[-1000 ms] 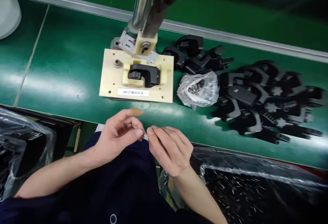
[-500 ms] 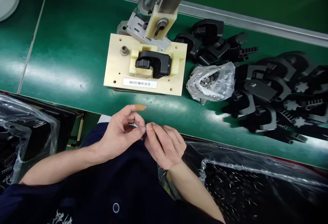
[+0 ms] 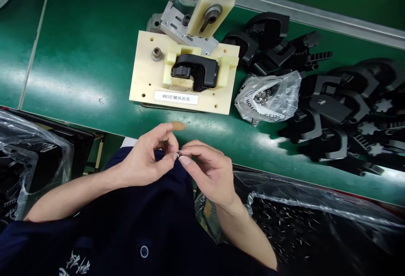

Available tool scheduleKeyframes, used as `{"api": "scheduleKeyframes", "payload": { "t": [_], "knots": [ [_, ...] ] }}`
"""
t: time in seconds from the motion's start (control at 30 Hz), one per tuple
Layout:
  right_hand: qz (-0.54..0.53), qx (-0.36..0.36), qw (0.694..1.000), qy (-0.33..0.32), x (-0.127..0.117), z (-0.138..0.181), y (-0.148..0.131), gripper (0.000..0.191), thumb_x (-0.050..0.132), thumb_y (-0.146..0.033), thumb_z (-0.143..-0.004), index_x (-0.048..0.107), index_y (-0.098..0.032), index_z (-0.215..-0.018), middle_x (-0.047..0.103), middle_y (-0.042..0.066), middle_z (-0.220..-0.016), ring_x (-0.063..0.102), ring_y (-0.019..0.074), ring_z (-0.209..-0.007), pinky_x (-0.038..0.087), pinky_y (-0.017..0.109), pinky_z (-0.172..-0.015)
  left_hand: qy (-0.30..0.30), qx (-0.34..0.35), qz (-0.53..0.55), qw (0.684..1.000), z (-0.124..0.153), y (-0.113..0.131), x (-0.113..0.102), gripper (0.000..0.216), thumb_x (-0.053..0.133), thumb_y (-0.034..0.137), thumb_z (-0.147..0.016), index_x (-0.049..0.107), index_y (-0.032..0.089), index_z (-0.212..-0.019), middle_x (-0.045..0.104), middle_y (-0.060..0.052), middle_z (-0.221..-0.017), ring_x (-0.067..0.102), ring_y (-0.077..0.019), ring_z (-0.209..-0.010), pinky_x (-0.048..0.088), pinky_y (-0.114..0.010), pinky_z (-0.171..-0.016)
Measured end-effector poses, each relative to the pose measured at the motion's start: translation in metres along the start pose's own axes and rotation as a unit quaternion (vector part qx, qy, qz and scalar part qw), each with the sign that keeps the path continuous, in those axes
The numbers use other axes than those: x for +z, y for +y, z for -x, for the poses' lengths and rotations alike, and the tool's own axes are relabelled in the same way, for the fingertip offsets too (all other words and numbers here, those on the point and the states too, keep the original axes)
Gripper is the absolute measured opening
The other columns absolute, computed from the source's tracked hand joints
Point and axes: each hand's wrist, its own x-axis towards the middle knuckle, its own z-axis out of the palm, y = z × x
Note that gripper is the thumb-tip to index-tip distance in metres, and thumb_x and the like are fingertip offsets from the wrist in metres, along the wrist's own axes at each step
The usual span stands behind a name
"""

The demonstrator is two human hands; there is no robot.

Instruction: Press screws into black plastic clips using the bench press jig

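My left hand (image 3: 148, 160) and my right hand (image 3: 209, 170) meet over my lap at the near edge of the green belt. Their fingertips pinch together on a tiny metal piece (image 3: 177, 154), too small to name. My left index finger carries a tan finger cover. Beyond the hands stands a cream fixture plate (image 3: 144, 80) with a white label. A black plastic part (image 3: 196, 71) is seated in its nest. A press head (image 3: 209, 12) on a steel column hangs over the plate's back edge.
A small clear bag of screws (image 3: 268, 97) lies right of the fixture. Several black plastic parts (image 3: 341, 107) are heaped at the right. Plastic-lined bins sit at the lower left (image 3: 28, 158) and lower right (image 3: 316, 229). A metal rail (image 3: 316, 17) runs along the belt's far side.
Both hands stay pinched together at the belt's edge; my right fingers have shifted slightly around the tiny piece. The view has tilted, so the fixture and parts sit a little further right.
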Motion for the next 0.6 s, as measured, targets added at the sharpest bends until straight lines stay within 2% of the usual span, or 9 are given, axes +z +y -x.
{"api": "scheduleKeyframes", "payload": {
  "t": [0.1,0.2,0.3,0.37,0.5,0.6],
  "knots": [
    [-0.002,0.015,0.999,-0.029,-0.002,-0.002,-0.002,0.006,0.062,-0.014,-0.085,0.061,-0.019,-0.082,0.060,-0.001,-0.071,0.053,0.0093,-0.058,0.047,0.023,-0.055,-0.044,0.066,-0.108,0.991,0.002,0.002,-0.004,0.044,0.051,0.006,-0.080,0.051,0.018,-0.123,0.054,0.003,-0.072,0.051,-0.0087,-0.063,0.046,-0.021,-0.061],
    [0.017,0.012,0.998,-0.066,-0.004,-0.005,-0.003,0.008,0.060,-0.013,-0.086,0.062,-0.018,-0.080,0.060,-0.001,-0.070,0.052,0.0080,-0.056,0.046,0.023,-0.054,-0.084,0.135,-0.208,0.965,0.002,0.004,-0.010,0.038,0.049,0.004,-0.080,0.055,0.018,-0.115,0.053,0.003,-0.070,0.050,-0.0102,-0.064,0.045,-0.024,-0.063],
    [0.055,-0.013,0.994,-0.095,-0.005,-0.008,-0.006,0.009,0.060,-0.012,-0.086,0.064,-0.018,-0.081,0.060,-0.003,-0.066,0.053,0.0074,-0.054,0.047,0.022,-0.053,-0.116,0.184,-0.261,0.940,0.001,0.006,-0.014,0.034,0.045,0.001,-0.081,0.056,0.017,-0.108,0.055,0.002,-0.071,0.049,-0.0113,-0.064,0.048,-0.026,-0.066],
    [0.100,-0.040,0.989,-0.097,-0.004,-0.009,-0.009,0.011,0.059,-0.011,-0.086,0.065,-0.019,-0.081,0.061,-0.003,-0.065,0.057,0.0086,-0.057,0.050,0.023,-0.055,-0.127,0.201,-0.291,0.927,0.001,0.007,-0.017,0.040,0.043,0.000,-0.081,0.054,0.017,-0.115,0.060,0.000,-0.077,0.050,-0.0123,-0.065,0.050,-0.028,-0.068],
    [0.174,-0.083,0.980,-0.056,0.003,-0.013,-0.007,0.013,0.059,-0.010,-0.087,0.065,-0.019,-0.081,0.067,0.000,-0.078,0.065,0.0121,-0.071,0.056,0.026,-0.063,-0.103,0.227,-0.351,0.903,-0.003,0.009,-0.024,0.045,0.042,0.000,-0.084,0.052,0.016,-0.124,0.067,-0.005,-0.090,0.056,-0.0141,-0.072,0.053,-0.030,-0.071],
    [0.226,-0.153,0.961,0.049,0.006,-0.029,0.001,0.011,0.062,-0.010,-0.086,0.066,-0.020,-0.084,0.068,0.002,-0.081,0.066,0.0136,-0.073,0.056,0.028,-0.062,-0.015,0.247,-0.353,0.902,-0.011,0.010,-0.032,0.035,0.047,0.005,-0.087,0.057,0.015,-0.119,0.066,-0.005,-0.087,0.060,-0.0149,-0.076,0.055,-0.030,-0.072]
  ]
}}
